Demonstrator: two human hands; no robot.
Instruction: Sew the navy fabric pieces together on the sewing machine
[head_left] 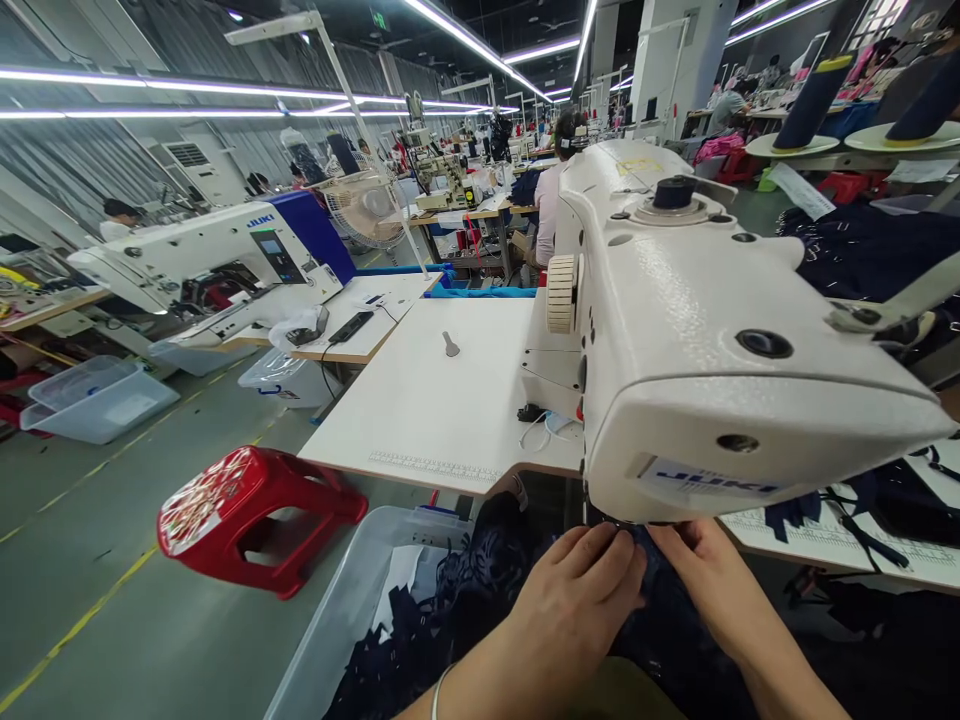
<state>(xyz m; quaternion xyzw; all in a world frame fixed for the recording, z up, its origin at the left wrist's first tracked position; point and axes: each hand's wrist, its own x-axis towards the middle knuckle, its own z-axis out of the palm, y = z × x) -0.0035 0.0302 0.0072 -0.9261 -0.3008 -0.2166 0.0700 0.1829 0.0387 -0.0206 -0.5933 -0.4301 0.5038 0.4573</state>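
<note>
My left hand (576, 600) and my right hand (705, 585) lie close together on dark navy lace fabric (660, 640), directly under the head of a white sewing machine (697, 340). Both sets of fingers are curled and pressed onto the cloth near the needle area, which the machine head hides. A thin bracelet circles my left wrist. More of the dark fabric spills down to the left into a clear plastic bin (337, 610).
The white machine table (442, 390) stretches to the left. A red plastic stool (247, 515) stands on the floor beside it. Another white machine (202, 260) and clear bins (97, 400) are further left. Other workers sit at stations behind. Thread cones (814, 100) stand at upper right.
</note>
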